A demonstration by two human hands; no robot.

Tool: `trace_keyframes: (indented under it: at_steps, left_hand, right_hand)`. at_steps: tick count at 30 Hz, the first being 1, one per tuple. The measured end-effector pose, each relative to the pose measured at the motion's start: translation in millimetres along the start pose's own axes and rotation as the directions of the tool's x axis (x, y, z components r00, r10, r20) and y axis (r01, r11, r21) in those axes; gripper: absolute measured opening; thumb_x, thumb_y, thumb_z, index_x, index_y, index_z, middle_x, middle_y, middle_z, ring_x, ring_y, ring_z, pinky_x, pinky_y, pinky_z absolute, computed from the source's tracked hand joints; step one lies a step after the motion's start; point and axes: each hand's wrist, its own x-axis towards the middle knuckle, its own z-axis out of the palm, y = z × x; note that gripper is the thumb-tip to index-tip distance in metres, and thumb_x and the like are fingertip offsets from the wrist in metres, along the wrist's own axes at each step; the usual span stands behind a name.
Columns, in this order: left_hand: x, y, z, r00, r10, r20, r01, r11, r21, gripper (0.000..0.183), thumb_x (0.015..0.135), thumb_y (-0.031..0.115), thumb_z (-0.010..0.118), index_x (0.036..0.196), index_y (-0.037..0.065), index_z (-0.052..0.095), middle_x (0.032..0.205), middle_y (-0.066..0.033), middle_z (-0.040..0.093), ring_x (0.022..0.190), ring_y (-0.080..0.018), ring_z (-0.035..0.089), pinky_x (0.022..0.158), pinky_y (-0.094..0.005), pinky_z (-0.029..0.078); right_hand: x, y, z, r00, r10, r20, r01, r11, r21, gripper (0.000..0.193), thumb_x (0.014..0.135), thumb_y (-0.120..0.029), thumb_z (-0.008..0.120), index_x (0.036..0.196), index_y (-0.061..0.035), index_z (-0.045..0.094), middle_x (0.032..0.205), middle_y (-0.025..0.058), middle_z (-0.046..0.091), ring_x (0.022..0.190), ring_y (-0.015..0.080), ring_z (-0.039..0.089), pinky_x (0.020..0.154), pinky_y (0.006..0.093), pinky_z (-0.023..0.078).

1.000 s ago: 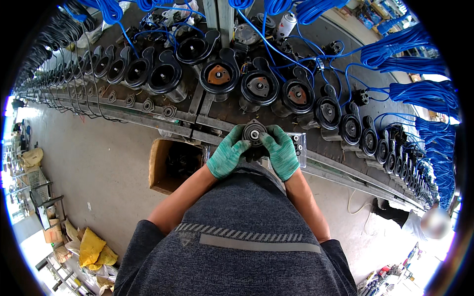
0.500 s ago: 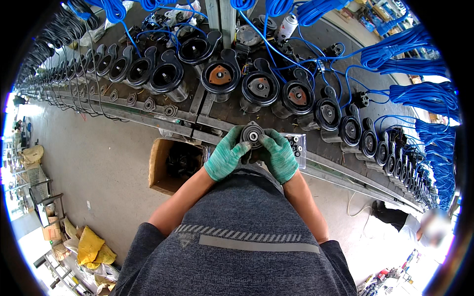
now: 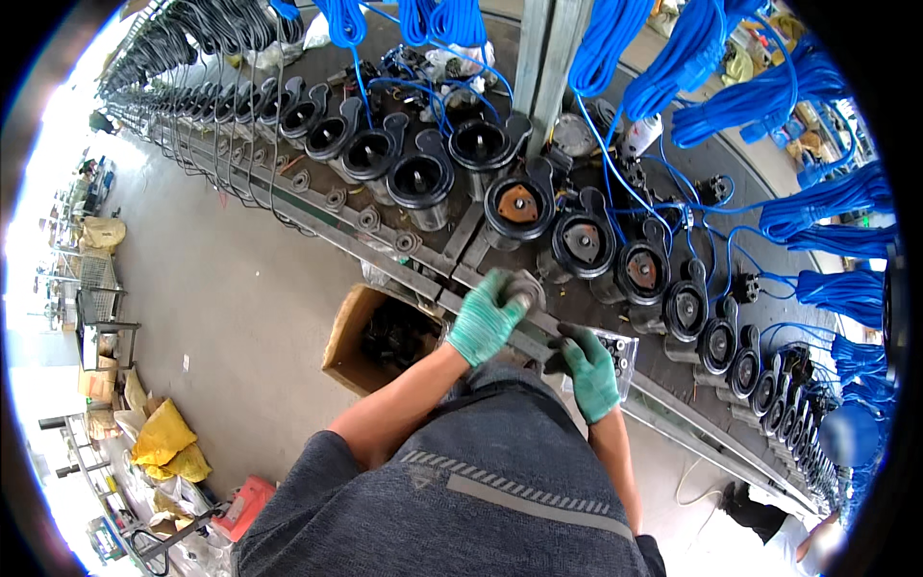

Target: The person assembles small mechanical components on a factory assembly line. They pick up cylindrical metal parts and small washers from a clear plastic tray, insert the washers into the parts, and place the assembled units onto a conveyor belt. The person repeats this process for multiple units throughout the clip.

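Observation:
My left hand [image 3: 484, 321], in a green glove, is closed on a round metal flange [image 3: 524, 288] and holds it over the front rail of the bench. The flange is somewhat blurred. My right hand [image 3: 590, 373], gloved in green with dark fingertips, is apart from the flange, its fingers spread and nothing visible in them. Beside that hand is a clear plastic box [image 3: 623, 358] of small ring-shaped parts, partly hidden by the glove. Beyond the hands stands a black motor housing [image 3: 519, 204] with a brown plate inside.
Similar housings [image 3: 584, 243] line the bench in a long row to both sides. Several flanges [image 3: 368, 219] lie along the bench's front strip. Below the rail is an open cardboard box [image 3: 351, 337] with dark parts. Blue cable coils [image 3: 608, 43] hang above, near a metal post [image 3: 550, 72].
My hands have separated: the left keeps the flange, while the right has let go and moved right, toward the clear box. The whole view has shifted and tilted.

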Motion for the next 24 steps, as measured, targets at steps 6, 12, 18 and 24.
trace_keyframes:
  at_steps: [6,12,18,24]
  left_hand:
    - [140,76,-60,0.834,0.552,-0.021,-0.328,0.524,0.786,0.030,0.092,0.017,0.072,0.119,0.007,0.064,0.105,-0.0140,0.071,0.091,-0.0276,0.071,0.080,-0.0358,0.058]
    - [246,78,-88,0.826,0.494,0.271,-0.280,-0.058,0.958,0.018,0.089,0.021,0.064,0.105,0.012,0.065,0.095,-0.0135,0.071,0.088,-0.0347,0.070,0.072,-0.0494,0.055]
    - [260,62,-74,0.831,0.477,0.286,-0.312,-0.026,0.950,0.017,0.088,0.014,0.058,0.103,0.013,0.067,0.096,-0.0149,0.071,0.087,-0.0349,0.071,0.073,-0.0485,0.057]
    - [246,68,-88,0.861,0.336,0.383,-0.394,-0.038,0.919,0.020,0.091,0.020,0.060,0.107,0.013,0.070,0.102,-0.0134,0.070,0.096,-0.0334,0.069,0.081,-0.0459,0.056]
  right_hand:
    - [-19,20,-46,0.975,-0.022,-0.221,0.009,0.998,-0.062,0.028,0.102,-0.011,0.057,0.127,-0.0001,0.062,0.098,0.0096,0.069,0.074,0.0167,0.066,0.070,0.0325,0.058]
    - [-40,51,-50,0.935,0.052,-0.351,-0.036,0.998,0.053,0.026,0.101,-0.009,0.056,0.124,0.0020,0.062,0.095,0.0117,0.068,0.073,0.0194,0.066,0.067,0.0353,0.059]
    - [-71,83,-59,0.875,0.059,-0.480,-0.014,0.995,0.097,0.030,0.100,-0.013,0.056,0.125,0.0022,0.060,0.097,0.0147,0.065,0.071,0.0229,0.066,0.063,0.0388,0.059]
    - [-68,82,-73,0.875,0.048,-0.481,-0.054,0.999,0.001,0.032,0.101,-0.021,0.057,0.127,-0.0021,0.059,0.098,0.0130,0.065,0.070,0.0218,0.066,0.060,0.0376,0.058]
